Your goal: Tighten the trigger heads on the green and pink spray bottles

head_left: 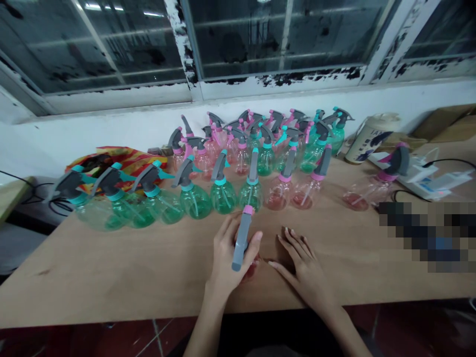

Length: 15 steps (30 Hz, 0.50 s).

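My left hand is wrapped round a pink spray bottle with a grey trigger head and a pink nozzle, standing on the wooden table near its front edge. My right hand lies flat on the table just right of it, fingers stretched out, holding nothing. Behind them stand several green spray bottles with teal nozzles in a row, and several pink ones to their right.
More spray bottles crowd the back of the table under the window. A lone pink bottle stands at right, a white jug and a power strip behind it. A red and yellow bag lies at back left.
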Each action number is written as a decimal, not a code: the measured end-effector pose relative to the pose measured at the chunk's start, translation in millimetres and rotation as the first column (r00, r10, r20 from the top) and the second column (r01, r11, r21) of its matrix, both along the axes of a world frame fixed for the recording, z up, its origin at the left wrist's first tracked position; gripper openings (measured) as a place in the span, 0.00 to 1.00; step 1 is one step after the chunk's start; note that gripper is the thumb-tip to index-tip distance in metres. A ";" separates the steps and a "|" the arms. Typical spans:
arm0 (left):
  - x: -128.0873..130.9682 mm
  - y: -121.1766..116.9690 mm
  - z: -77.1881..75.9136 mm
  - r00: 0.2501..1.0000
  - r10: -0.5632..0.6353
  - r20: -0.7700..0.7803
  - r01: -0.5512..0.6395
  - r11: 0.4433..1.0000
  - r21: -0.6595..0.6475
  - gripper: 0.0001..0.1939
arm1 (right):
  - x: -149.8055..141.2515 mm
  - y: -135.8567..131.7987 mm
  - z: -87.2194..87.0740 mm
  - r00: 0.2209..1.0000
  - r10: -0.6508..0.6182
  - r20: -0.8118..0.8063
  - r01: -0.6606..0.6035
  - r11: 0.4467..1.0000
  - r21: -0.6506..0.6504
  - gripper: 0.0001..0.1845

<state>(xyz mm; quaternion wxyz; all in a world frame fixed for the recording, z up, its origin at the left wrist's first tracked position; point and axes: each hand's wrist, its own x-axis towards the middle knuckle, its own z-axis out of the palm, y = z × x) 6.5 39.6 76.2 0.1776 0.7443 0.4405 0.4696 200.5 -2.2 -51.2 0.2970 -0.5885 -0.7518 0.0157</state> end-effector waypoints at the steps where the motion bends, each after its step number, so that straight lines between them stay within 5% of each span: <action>1: 0.5 0.4 0.0 1.000 0.006 0.000 -0.006 1.000 0.006 0.12 | -0.1 0.1 0.0 1.000 0.000 0.004 0.000 1.000 -0.001 0.35; 15: 5.4 3.3 4.7 1.000 0.025 -0.019 -0.026 0.995 -0.094 0.07 | 1.1 0.1 -3.7 1.000 0.007 0.014 -0.007 1.000 -0.011 0.34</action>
